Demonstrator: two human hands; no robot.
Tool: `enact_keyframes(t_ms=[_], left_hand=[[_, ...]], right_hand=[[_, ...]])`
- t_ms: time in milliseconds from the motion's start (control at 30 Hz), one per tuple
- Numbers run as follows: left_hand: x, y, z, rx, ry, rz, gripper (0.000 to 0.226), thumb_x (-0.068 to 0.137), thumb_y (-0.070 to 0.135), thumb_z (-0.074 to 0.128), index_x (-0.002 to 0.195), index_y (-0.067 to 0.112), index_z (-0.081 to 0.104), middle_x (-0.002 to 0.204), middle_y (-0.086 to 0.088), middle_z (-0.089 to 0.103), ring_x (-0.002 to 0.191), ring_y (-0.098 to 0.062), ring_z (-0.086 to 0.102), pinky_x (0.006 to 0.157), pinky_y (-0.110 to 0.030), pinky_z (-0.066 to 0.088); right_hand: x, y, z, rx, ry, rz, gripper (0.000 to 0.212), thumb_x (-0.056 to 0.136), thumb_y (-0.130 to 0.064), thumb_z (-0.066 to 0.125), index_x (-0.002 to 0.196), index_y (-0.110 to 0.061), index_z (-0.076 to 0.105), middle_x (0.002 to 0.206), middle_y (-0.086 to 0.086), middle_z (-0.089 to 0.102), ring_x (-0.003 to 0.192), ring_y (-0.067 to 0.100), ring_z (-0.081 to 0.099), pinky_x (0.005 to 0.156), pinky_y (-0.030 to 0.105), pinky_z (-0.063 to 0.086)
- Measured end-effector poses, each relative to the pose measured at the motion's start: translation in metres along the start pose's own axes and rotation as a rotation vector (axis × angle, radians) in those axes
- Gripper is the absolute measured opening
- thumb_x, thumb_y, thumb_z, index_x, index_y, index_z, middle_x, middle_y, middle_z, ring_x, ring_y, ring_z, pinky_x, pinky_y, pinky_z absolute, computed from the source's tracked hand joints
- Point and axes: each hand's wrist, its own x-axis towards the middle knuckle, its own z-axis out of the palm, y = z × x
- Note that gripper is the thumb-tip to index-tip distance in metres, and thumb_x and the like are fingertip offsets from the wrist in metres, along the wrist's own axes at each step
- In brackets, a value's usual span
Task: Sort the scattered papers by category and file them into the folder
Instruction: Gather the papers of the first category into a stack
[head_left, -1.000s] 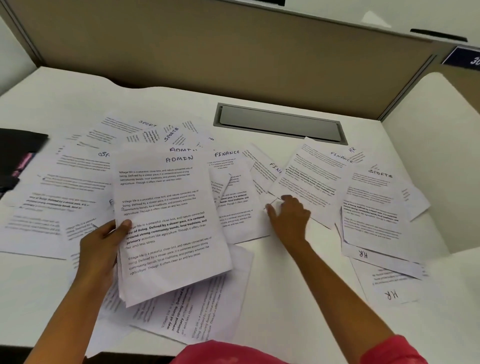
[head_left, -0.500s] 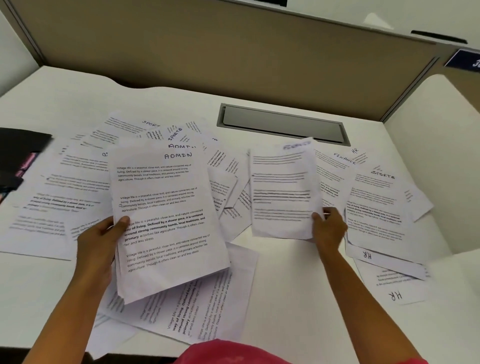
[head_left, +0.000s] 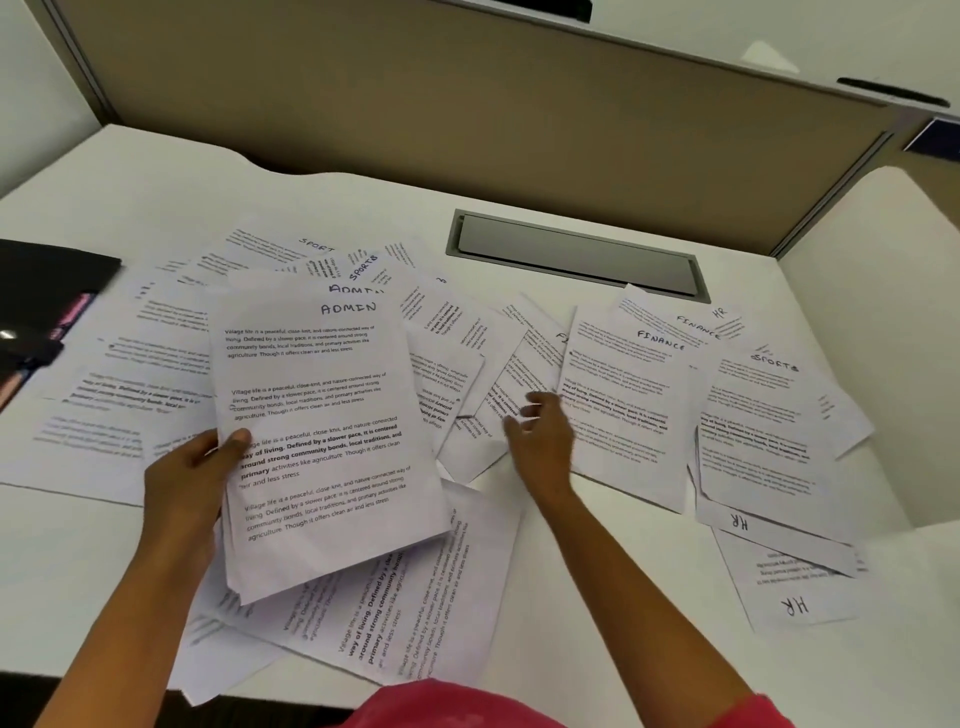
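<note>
Your left hand (head_left: 189, 475) is clamped on a stack of sheets headed ADMIN (head_left: 324, 431), thumb on its left edge, lifted over the loose papers (head_left: 769, 431) strewn across the white tabletop (head_left: 597, 597). Your right hand (head_left: 540, 436) hovers with fingers spread and gripping nothing, just beside a FINANCE sheet (head_left: 628, 395). The black folder (head_left: 47, 291) lies at the far left edge.

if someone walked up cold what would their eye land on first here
Probably the stack of sheets headed ADMIN, held up at centre-left in the left hand. Next, the spread of loose papers across the white desk, with handwritten headings such as FINANCE right of centre and HR at lower right. The right hand reaches into the middle of them.
</note>
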Motion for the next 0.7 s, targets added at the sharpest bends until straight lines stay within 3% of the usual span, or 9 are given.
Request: enact_keyframes(t_ms=[100,200,267,333,400,567,667,700], left_hand=[[-0.003,0.003,-0.007,-0.013,0.031,-0.005,0.025,0.088,0.014,0.063,0.113,0.012,0.064,0.099,-0.003,0.069,0.091,-0.021,0.065,0.088,-0.036,0.048],[-0.005,0.005,-0.02,-0.034,0.079,-0.001,0.012,0.089,0.013,0.062,0.097,0.018,0.067,0.082,0.007,0.072,0.079,-0.011,0.065,0.073,-0.028,0.052],[-0.005,0.007,-0.032,-0.042,0.108,0.0,0.015,0.088,0.014,0.062,0.102,0.017,0.067,0.087,0.005,0.071,0.082,-0.013,0.065,0.069,-0.025,0.054],[-0.002,0.007,-0.044,-0.042,0.132,0.001,0.024,0.088,0.014,0.062,0.112,0.016,0.064,0.096,0.0,0.068,0.087,-0.017,0.064,0.074,-0.029,0.051],[0.001,0.007,-0.054,-0.046,0.151,0.008,0.026,0.088,0.013,0.062,0.114,0.017,0.063,0.098,-0.001,0.068,0.088,-0.018,0.064,0.077,-0.031,0.05],[0.006,0.006,-0.073,-0.055,0.192,0.002,0.029,0.088,0.015,0.063,0.117,0.017,0.063,0.099,-0.001,0.068,0.09,-0.02,0.065,0.078,-0.034,0.05],[0.008,0.005,-0.08,-0.059,0.194,0.005,0.026,0.088,0.016,0.062,0.114,0.02,0.063,0.099,0.0,0.068,0.088,-0.018,0.065,0.075,-0.033,0.05],[0.009,0.005,-0.081,-0.064,0.191,0.006,0.026,0.088,0.016,0.062,0.114,0.02,0.063,0.1,0.0,0.068,0.088,-0.018,0.064,0.073,-0.032,0.049]], right_hand=[[-0.008,-0.023,0.036,0.049,-0.168,0.124,0.047,0.084,-0.02,0.069,0.121,-0.007,0.044,0.081,0.001,0.06,0.081,0.018,0.06,0.073,0.025,0.045],[-0.012,-0.035,0.061,0.074,-0.185,0.139,0.048,0.083,-0.023,0.069,0.119,-0.007,0.043,0.103,0.009,0.064,0.095,0.023,0.062,0.078,0.028,0.05],[-0.012,-0.041,0.069,0.1,-0.185,0.166,0.046,0.083,-0.02,0.069,0.118,-0.006,0.043,0.112,0.009,0.061,0.099,0.023,0.062,0.076,0.024,0.05],[-0.011,-0.044,0.071,0.12,-0.181,0.183,0.041,0.083,-0.014,0.068,0.117,-0.007,0.047,0.112,0.008,0.062,0.092,0.019,0.062,0.072,0.018,0.051],[-0.008,-0.044,0.065,0.128,-0.152,0.168,0.033,0.083,-0.01,0.067,0.112,-0.007,0.053,0.107,0.008,0.064,0.082,0.012,0.058,0.057,0.004,0.045],[0.012,-0.03,0.031,0.105,0.002,0.157,0.029,0.081,-0.007,0.07,0.108,-0.004,0.06,0.102,0.009,0.068,0.076,0.013,0.059,0.045,0.001,0.039],[0.02,-0.018,0.008,0.056,0.086,0.161,0.032,0.081,-0.007,0.071,0.11,-0.002,0.059,0.103,0.012,0.068,0.08,0.019,0.062,0.055,0.001,0.041],[0.022,-0.012,-0.001,0.054,0.123,0.176,0.033,0.081,-0.007,0.07,0.111,-0.001,0.058,0.106,0.014,0.067,0.085,0.023,0.064,0.064,0.009,0.045]])
